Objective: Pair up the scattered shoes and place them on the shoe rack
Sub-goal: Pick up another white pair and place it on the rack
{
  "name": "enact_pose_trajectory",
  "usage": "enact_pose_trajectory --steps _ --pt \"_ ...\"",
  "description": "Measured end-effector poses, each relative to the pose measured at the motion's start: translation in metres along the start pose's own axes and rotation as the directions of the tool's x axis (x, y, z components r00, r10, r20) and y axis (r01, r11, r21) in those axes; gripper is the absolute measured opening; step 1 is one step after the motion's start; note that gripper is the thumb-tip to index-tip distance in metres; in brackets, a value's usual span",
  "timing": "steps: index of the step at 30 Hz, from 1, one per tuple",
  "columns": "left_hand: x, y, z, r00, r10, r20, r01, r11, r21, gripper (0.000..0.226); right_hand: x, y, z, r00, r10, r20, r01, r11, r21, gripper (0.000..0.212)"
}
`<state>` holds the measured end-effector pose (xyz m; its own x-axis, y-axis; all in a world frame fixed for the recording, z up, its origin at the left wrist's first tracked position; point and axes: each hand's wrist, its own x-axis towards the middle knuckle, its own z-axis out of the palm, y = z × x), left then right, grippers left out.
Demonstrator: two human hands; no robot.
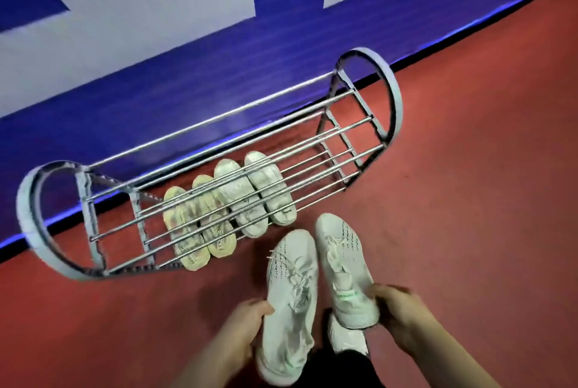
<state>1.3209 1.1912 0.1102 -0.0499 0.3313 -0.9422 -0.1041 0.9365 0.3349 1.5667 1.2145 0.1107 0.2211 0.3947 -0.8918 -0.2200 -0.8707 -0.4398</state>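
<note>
Evidently a matched pair, held toes-first toward the shoe rack (398,99).
On its lower tier sat a yellowish pair (200,225), then a white pair (256,193). Nearer, the left hand (247,322) curled round the left shoe (291,293) at its side and the right hand (400,315) gripped the right shoe (344,262) by its heel. Both long axes pointed away at the rack, and the stretch right of the white pair lay nearest the right hand.
</note>
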Motion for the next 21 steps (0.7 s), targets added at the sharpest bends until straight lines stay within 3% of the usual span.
enact_pose_trajectory --steps 6,10,13,16,21 --pt "0.138 0.025 0.056 0.999 0.023 -0.031 -0.026 0.996 -0.084 0.019 0.163 -0.037 -0.012 0.988 -0.130 0.085 0.139 0.985 -0.102 0.006" --pt "0.200 0.051 0.062 0.995 0.104 -0.006 -0.104 0.987 -0.121 0.017 0.230 -0.053 0.000 0.967 -0.183 0.177 0.180 0.983 0.037 0.014" --pt "0.235 0.072 0.071 0.976 0.217 -0.026 -0.218 0.957 -0.190 0.017 0.272 -0.061 0.023 0.936 -0.238 0.258 0.200 0.966 0.166 0.035" --pt "0.256 0.088 0.083 0.921 0.376 -0.104 -0.389 0.906 -0.169 0.016 0.295 -0.065 0.055 0.899 -0.285 0.331 0.196 0.941 0.277 0.024" --pt "0.271 0.106 0.099 0.787 0.550 -0.279 -0.590 0.803 -0.082 0.024 0.317 -0.079 0.097 0.864 -0.411 0.292 0.253 0.854 0.455 0.019"
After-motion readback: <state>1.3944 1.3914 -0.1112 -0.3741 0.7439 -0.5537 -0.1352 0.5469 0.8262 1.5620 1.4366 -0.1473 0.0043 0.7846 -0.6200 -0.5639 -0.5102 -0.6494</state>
